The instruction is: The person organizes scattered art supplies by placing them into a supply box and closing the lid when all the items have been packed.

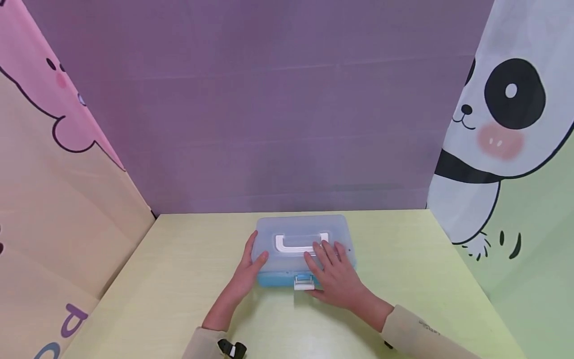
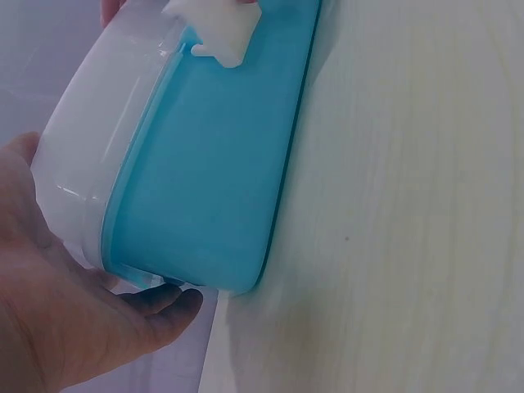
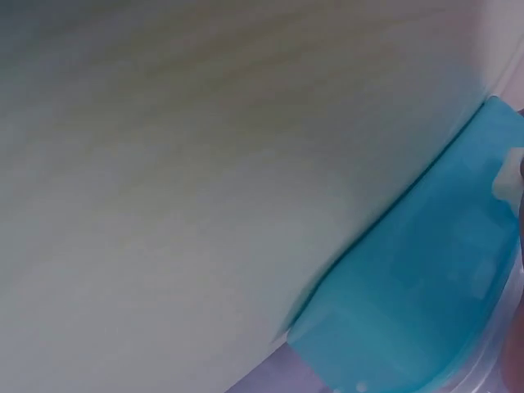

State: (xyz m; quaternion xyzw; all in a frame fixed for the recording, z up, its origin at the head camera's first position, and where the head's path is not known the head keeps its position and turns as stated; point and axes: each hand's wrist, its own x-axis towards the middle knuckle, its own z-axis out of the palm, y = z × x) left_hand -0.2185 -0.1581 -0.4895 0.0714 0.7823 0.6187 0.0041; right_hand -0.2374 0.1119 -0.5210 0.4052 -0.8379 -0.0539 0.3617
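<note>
A plastic storage box [image 1: 284, 262] with a clear lid and a blue base [image 2: 205, 164] sits on the table. Its white carry handle [image 1: 291, 249] lies flat on the lid. At the front, the white latch [image 1: 304, 286] sticks outward from the base. My left hand [image 1: 245, 274] holds the box's left end, thumb on the lid's front corner and fingers along the side. My right hand [image 1: 338, 281] lies over the right front of the lid with spread fingers, its thumb by the latch. The right wrist view shows the blue base and only a sliver of the hand.
The pale wooden table [image 1: 179, 259] extends around the box. A purple curtain [image 1: 287, 124] hangs behind its far edge. Printed cloth panels stand at both sides, one with a panda [image 1: 498, 114]. Small black wrist devices sit at the sleeves.
</note>
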